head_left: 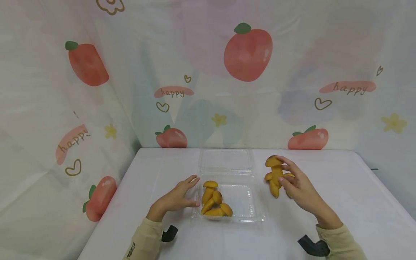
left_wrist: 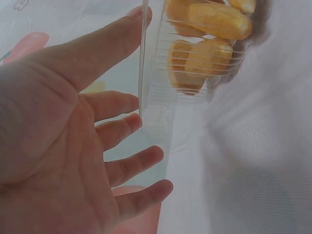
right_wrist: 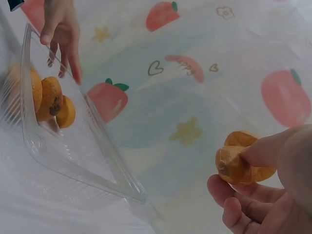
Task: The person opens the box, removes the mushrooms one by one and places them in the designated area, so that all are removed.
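A clear plastic clamshell box point(head_left: 240, 196) lies on the table with its lid folded back. Several yellow mushrooms point(head_left: 208, 195) rest in its left part. At the box's left edge is my left hand point(head_left: 174, 196), fingers spread, the thumb at the rim; in the left wrist view the thumb tip lies against the clear wall. My right hand point(head_left: 302, 189) pinches another yellow mushroom point(head_left: 276, 172) between thumb and fingers, right of the box. In the right wrist view the stem end of this held mushroom point(right_wrist: 236, 163) faces the camera. The right fingers partly hide its far side.
More yellow mushrooms point(head_left: 274, 189) lie on the white table point(head_left: 351, 195) just beneath and behind the right hand. The open lid point(head_left: 225, 160) reaches toward the table's back edge. A fruit-printed cloth point(head_left: 208, 72) hangs behind and at the left.
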Demonstrator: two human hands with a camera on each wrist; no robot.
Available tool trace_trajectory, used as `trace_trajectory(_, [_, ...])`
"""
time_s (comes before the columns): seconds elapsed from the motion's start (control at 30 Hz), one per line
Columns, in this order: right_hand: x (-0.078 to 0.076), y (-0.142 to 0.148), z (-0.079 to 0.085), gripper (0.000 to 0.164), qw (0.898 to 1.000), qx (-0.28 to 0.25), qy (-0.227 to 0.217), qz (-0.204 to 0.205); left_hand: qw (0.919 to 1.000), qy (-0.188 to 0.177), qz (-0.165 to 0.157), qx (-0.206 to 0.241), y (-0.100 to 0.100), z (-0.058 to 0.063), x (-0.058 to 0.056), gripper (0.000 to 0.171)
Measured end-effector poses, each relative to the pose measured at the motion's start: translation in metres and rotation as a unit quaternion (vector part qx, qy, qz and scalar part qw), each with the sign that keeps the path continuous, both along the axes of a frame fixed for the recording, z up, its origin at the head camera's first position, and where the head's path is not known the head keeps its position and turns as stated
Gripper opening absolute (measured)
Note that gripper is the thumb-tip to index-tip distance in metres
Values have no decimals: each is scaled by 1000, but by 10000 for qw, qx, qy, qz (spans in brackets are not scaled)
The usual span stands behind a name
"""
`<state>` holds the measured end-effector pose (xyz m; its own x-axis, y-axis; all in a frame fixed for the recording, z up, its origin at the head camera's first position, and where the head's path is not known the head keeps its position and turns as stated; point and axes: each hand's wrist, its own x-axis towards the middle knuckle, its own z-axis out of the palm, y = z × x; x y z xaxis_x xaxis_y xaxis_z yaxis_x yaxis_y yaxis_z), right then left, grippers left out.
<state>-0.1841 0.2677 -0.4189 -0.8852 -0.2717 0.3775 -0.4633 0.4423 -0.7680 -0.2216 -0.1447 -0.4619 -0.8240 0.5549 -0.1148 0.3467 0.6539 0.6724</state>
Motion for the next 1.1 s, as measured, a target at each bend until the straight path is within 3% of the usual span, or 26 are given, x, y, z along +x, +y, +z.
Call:
trace_trajectory(0.4, [-7,18,-9,62,9995,37,-183,-273,10000,4,-2,33,0,2,3,89])
trace_trajectory(1.1, [-15,48,-22,61,9966,494,-66,-652,10000,67,-16,-12,0,0,2,89])
